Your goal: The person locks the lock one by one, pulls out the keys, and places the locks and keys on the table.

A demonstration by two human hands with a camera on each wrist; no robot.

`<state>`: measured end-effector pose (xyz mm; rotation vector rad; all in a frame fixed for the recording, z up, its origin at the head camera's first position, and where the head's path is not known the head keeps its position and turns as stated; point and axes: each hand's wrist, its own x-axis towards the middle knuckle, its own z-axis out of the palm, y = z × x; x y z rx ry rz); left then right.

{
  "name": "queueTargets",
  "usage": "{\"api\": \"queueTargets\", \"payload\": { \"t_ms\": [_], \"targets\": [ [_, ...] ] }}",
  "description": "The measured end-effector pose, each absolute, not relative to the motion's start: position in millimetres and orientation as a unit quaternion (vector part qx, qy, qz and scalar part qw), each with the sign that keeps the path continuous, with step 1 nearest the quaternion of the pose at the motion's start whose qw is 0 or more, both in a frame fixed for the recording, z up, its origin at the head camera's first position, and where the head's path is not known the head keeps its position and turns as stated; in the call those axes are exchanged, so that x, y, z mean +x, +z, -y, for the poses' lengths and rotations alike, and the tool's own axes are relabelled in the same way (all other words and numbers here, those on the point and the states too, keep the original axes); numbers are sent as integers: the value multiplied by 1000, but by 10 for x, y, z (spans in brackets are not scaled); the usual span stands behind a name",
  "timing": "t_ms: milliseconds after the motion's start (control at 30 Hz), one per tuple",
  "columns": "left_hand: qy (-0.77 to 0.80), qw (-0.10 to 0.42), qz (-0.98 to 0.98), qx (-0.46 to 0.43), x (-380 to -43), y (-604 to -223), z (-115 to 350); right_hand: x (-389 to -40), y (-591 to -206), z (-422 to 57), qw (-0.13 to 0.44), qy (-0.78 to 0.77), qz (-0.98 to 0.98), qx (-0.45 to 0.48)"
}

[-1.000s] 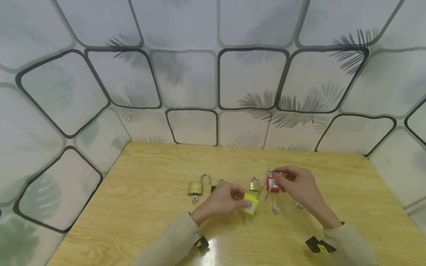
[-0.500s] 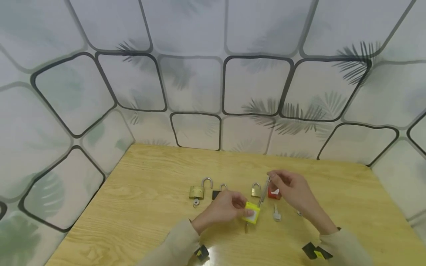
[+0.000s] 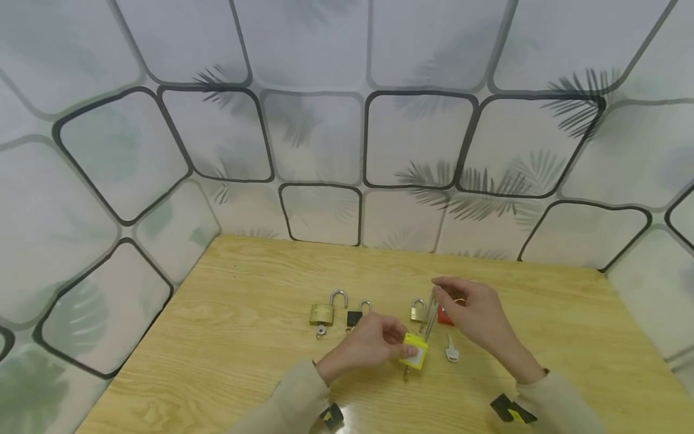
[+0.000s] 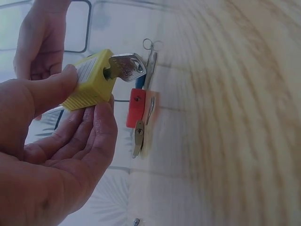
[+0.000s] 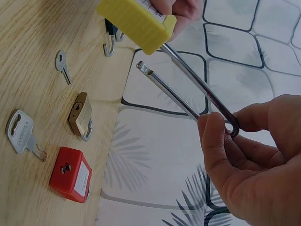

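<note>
Left hand [image 3: 371, 343], reaching from lower left of the head view, pinches the bright-yellow block padlock [image 4: 96, 85], lower centre; its white label [image 4: 86, 69] is illegible. Right hand [image 3: 477, 310], from lower right, pinches the long U-shaped steel shackle [image 5: 200, 84]. Flat silver key [image 5: 21, 129], left in right-wrist view: stamped, mainly zeros.

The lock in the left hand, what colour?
Yellow lock body, clearest in the left wrist view.

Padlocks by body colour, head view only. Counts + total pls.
Yellow padlock: 1
Red padlock: 1
Black padlock: 1
Brass padlocks: 2
Total: 5
</note>
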<state>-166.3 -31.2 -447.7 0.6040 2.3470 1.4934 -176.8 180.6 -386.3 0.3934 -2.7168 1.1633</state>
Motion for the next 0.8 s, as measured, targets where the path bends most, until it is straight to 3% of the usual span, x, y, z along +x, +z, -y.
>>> {"api": "queueTargets", "payload": {
  "t_ms": [800],
  "targets": [
    [527, 139, -813, 207, -1679, -4529, 307, -1702, -3866, -1725, 145, 416, 880, 176]
  ]
}}
